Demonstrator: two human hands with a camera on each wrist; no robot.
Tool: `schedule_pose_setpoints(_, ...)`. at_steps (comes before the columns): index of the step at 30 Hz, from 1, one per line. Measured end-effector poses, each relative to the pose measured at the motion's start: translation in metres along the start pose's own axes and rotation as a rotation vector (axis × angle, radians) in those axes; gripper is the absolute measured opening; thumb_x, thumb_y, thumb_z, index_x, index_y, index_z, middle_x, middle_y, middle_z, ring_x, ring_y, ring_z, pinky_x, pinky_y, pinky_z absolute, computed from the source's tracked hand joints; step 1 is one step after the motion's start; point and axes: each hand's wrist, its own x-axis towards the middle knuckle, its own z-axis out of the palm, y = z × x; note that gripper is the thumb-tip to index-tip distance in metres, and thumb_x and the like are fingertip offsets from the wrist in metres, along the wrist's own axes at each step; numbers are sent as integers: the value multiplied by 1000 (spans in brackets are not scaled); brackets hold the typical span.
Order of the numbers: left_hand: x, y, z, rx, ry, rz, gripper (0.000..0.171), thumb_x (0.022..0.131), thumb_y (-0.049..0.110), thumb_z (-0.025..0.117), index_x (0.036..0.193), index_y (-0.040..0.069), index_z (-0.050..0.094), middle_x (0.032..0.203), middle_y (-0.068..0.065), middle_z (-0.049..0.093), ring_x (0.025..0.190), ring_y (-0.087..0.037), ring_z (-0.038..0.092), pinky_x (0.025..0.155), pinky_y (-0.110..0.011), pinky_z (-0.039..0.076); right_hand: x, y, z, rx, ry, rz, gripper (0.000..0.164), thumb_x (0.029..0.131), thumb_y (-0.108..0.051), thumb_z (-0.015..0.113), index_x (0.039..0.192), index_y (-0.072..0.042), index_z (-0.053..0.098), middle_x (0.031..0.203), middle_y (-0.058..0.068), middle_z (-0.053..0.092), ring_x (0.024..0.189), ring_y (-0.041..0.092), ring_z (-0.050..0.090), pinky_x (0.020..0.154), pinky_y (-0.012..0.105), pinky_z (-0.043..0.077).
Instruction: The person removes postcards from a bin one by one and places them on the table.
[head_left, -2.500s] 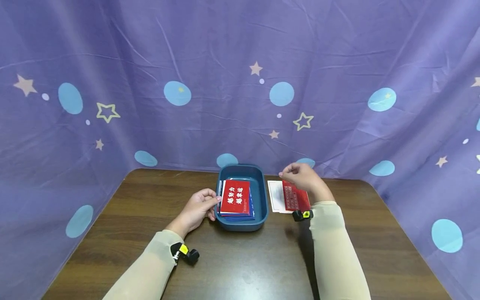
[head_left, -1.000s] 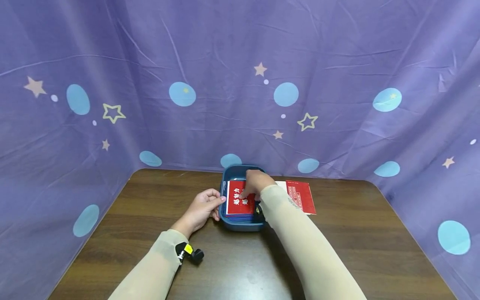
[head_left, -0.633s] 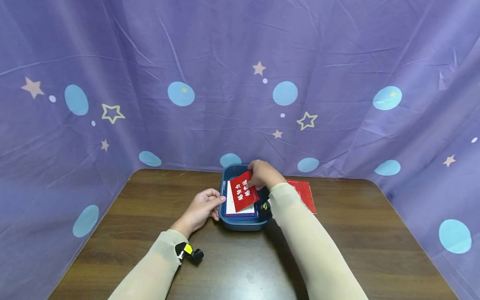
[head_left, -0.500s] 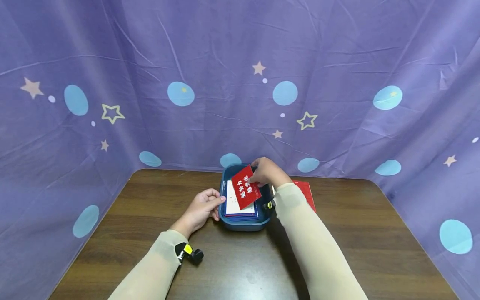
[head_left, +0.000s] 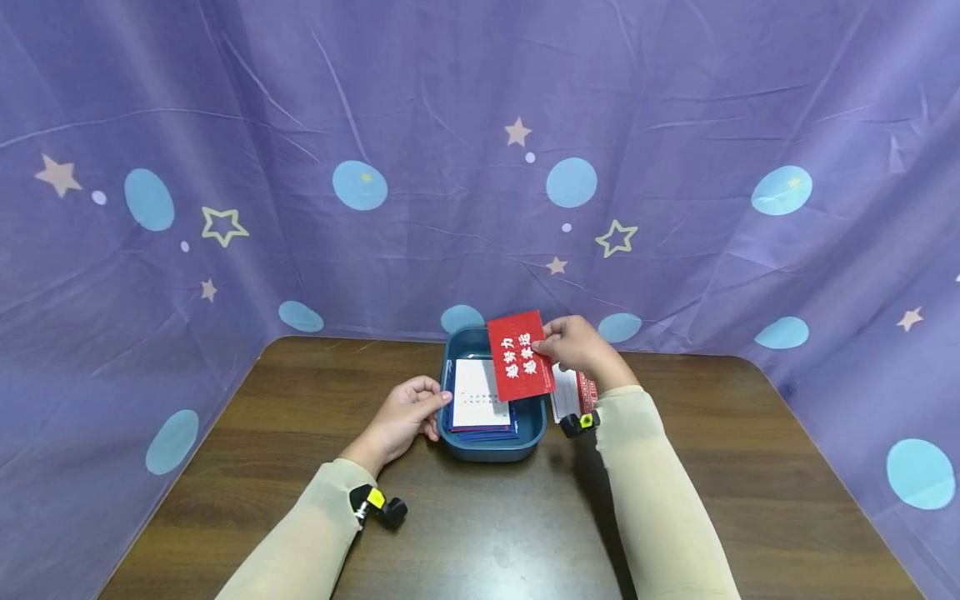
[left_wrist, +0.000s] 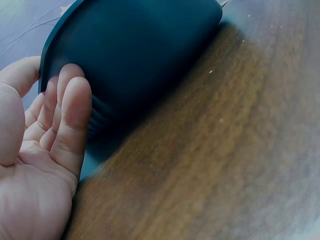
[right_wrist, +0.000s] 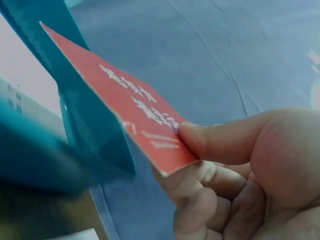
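A dark teal plastic box stands near the back of the table, holding a pile of cards with a white printed card on top. My left hand grips its left rim, thumb over the edge; in the left wrist view the fingers lie along the outer wall. My right hand pinches a red card with white lettering between thumb and fingers, tilted above the box's right side. In the right wrist view, the thumb presses on the card's printed face.
To the right of the box, a white card and a red card lie on the wooden table, partly behind my right wrist. A purple curtain with stars and blue ovals hangs behind the table.
My right hand went from the cards on the right into the box, took the red card off the pile and lifted it rightward, uncovering the white one. The left hand stayed at the rim.
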Motion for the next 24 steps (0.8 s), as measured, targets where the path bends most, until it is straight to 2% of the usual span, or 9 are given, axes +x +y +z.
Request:
schedule_pose_setpoints(4,1,-1,1,11,-7,-3,18,102,14,73,98,6,57,64,1,66,47,-12,60,42,-25,56,-10,19,-14,40,32,38,19,100,-18,75,109,-2,71,84,5,72,72,18,64,59,30,53)
schedule_pose_setpoints(9,2,-1,0,15,-5,-1,18,103,12,72,99,6,56,63,2,66,47,-11,60,41,-24,56,-13,34,-28,66,50,71,25,100,-22,76,112,-3,67,85,7,68,72,23,61,62,34,55)
schedule_pose_setpoints(15,2,-1,-1,18,-5,9,18,103,13,72,99,5,56,64,2,67,48,-11,61,42,-24,56,-18,46,-48,37,62,75,24,100,-21,75,110,-1,67,79,4,66,68,16,58,60,31,53)
schedule_pose_setpoints(22,0,1,0,9,-3,-9,17,103,13,71,99,6,56,63,1,67,47,-12,61,42,-24,56,-29,77,-74,137,47,190,23,103,-16,70,114,3,64,91,7,72,81,20,71,77,38,63)
schedule_pose_setpoints(24,0,2,1,7,-3,-7,17,103,12,71,99,6,56,63,1,67,47,-12,61,42,-24,56,-31,87,-79,136,46,199,23,103,-14,70,114,5,65,90,7,72,80,18,71,77,37,62)
